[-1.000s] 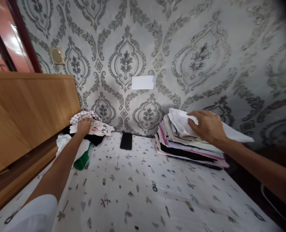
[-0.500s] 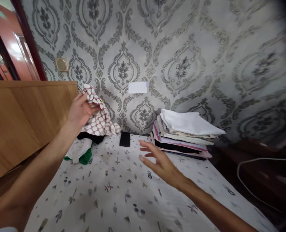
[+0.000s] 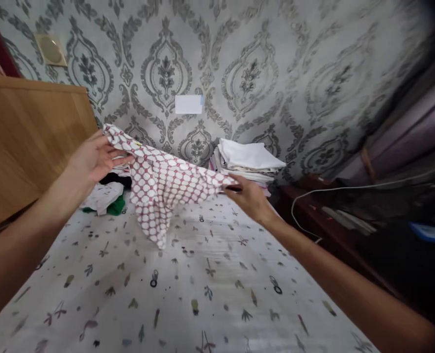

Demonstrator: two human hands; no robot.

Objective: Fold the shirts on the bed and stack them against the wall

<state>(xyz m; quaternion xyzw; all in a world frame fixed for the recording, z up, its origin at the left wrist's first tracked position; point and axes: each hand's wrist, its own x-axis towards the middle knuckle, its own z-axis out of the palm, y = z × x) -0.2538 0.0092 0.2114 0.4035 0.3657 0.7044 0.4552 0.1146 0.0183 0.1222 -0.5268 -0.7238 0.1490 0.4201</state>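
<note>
A white garment with a red lattice pattern (image 3: 151,179) is stretched in the air between my two hands, its lower part hanging down over the bed. My left hand (image 3: 97,157) pinches its upper left end, some fingers spread. At the other end, my right hand (image 3: 248,196) is closed on the edge of the cloth. What kind of garment it is, I cannot tell. Behind my left hand lies a small heap of clothes (image 3: 105,196), white, black and green. Beyond my right hand stands a stack of folded clothes (image 3: 252,157) with a white piece on top.
A bed with a printed white sheet (image 3: 188,294) lies under my hands. The wooden cabinet (image 3: 33,147) borders it on the left, the patterned wall (image 3: 232,59) at the back. A white cable (image 3: 335,189) runs over dark furniture on the right.
My right hand, empty and spread before, now grips the garment's right end. The bunched cloth has been drawn out to the right. It now covers the phone that lay on the bed.
</note>
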